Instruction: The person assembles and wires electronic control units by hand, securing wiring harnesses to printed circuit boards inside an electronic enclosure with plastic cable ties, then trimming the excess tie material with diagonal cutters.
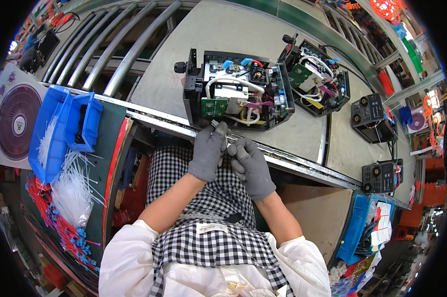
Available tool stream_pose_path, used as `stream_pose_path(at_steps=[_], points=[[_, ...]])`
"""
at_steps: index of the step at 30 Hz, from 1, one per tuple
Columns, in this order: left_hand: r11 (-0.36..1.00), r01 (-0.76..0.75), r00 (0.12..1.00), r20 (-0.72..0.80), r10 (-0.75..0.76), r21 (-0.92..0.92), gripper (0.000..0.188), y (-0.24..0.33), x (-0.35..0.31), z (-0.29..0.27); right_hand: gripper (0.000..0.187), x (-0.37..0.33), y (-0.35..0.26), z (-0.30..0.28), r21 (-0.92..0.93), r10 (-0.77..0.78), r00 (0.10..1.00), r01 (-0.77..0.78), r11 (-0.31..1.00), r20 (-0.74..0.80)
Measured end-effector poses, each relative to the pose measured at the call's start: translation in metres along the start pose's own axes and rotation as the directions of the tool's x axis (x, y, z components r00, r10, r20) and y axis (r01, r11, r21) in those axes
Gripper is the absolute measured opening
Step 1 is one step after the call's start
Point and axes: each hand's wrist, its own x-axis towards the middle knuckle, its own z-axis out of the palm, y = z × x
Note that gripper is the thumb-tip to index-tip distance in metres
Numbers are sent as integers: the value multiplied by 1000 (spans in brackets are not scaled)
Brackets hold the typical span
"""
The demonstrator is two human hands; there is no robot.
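Both my hands wear grey gloves and meet at the near edge of the bench, in front of an opened black electronic unit. My left hand is closed, its fingertips pinched near the unit's lower left corner, with a small light-coloured piece showing at their tips. Just to its right, my right hand has its fingers curled inward, thumb against forefinger. A thin pale sliver shows between the two hands, too small to name. Inside the unit are a green circuit board, thick white wires and blue-capped terminals.
A second opened unit stands farther right, with more black units beyond. At left, blue bins sit beside white cable ties and red and blue wires. Metal rollers lie behind; a blue crate is at right.
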Motion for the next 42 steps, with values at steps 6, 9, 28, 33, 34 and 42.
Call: stream_pose_path(at_steps=[6, 9, 28, 33, 34, 42], points=[[893, -149, 937, 349, -9, 424, 48, 20, 0, -32, 22, -3, -24, 2, -424, -11, 1000, 14, 906, 9], [842, -246, 902, 432, 17, 480, 55, 32, -21, -36, 31, -7, -35, 13, -785, -315, 928, 343, 516, 198], [895, -368, 846, 490, 211, 251, 74, 62, -21, 46, 8, -32, -146, 15, -614, -888, 457, 687, 389, -52], [897, -393, 854, 442, 275, 202, 73, 54, -21, 60, 14, -17, -156, 11, -596, -945, 325, 765, 245, 28], [869, -409, 867, 417, 274, 280, 73, 59, -23, 58, 18, -11, -154, 12, -601, -946, 322, 761, 244, 24], [850, -464, 850, 395, 349, 247, 56, 58, -10, 65, 15, 11, -152, 6, -684, -933, 255, 729, 12, 256]])
